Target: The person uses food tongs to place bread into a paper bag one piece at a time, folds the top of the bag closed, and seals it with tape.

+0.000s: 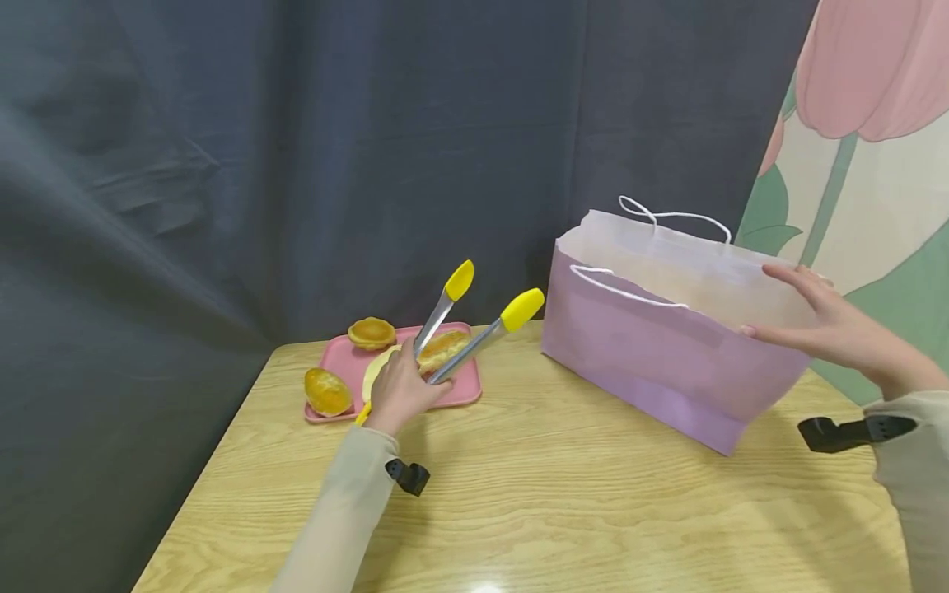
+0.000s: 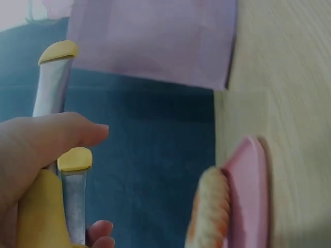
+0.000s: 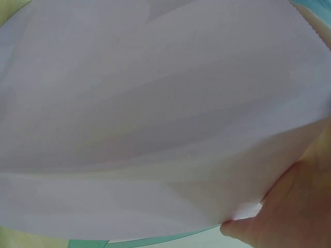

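We noted wood-grain tabletop (image 1: 511,412) between pink plastic tray (image 1: 465,392) and lilac paper bag (image 1: 645,354), left hand (image 1: 404,385) gripping splayed metal tongs (image 1: 469,355) over the tray, right hand (image 1: 834,319) spread wide at the bag's rim (image 1: 712,320).

Place: a curtained-off corner, indoors by the look of my head feed; home, shop or office, I cannot tell.
Table (image 1: 563,478): plain wood-grain top.
Dark cloth (image 1: 415,148): hangs behind the table and down its left side.
Tulip mural (image 1: 882,165): pink and green, beyond the table's right end.
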`<state>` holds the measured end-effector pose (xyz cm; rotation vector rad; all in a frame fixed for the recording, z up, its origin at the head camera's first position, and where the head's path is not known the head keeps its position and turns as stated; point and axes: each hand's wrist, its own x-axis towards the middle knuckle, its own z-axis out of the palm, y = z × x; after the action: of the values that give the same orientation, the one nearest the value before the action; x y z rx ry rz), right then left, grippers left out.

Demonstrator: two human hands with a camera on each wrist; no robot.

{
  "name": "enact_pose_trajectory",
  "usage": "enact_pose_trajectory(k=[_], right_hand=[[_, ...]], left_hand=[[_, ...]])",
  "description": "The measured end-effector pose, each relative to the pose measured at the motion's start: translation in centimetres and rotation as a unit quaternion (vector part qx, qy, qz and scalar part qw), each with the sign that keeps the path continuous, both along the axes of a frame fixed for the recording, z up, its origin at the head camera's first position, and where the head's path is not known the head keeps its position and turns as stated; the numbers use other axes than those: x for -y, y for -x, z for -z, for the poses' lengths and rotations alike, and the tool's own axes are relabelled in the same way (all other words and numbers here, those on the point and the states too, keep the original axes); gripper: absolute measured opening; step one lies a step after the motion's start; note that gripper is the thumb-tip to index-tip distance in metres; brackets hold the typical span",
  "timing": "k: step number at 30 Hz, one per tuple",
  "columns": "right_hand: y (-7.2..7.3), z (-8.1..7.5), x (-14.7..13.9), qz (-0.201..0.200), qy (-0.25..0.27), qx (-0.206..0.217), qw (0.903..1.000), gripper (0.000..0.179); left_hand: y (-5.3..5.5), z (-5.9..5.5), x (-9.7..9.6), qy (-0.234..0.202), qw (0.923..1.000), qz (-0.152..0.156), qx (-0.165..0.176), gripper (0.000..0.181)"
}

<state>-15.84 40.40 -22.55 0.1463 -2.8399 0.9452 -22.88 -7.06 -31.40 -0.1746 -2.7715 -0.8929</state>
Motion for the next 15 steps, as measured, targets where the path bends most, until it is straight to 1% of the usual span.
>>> enact_pose_trajectory(k=[3, 7, 11, 15], right_hand=[[-0.2, -0.1, 0.0, 0.001, -0.001, -0.001, 1.0, 0.088], [-0.3, 0.0, 0.0, -0.005, 0.001, -0.008, 1.0, 0.088], [-0.3, 0.1, 0.0, -0.01, 0.005, -0.018, 0.9998, 0.087], [-0.2, 0.3, -0.1, -0.012, 0.005, -0.021, 0.9997, 0.087]], left_hand=[[-0.1, 0.7, 1.0, 0.022, 0.9996, -0.009, 0.012, 0.081], [-0.2, 1.9, 2.6, 0.06, 0.9978, -0.022, 0.017, 0.088], [-0.2, 3.2, 4.2, 0.09, 0.9952, -0.037, 0.007, 0.089], [-0.1, 4.2, 5.4, 0.118, 0.9913, -0.057, -0.009, 0.089]])
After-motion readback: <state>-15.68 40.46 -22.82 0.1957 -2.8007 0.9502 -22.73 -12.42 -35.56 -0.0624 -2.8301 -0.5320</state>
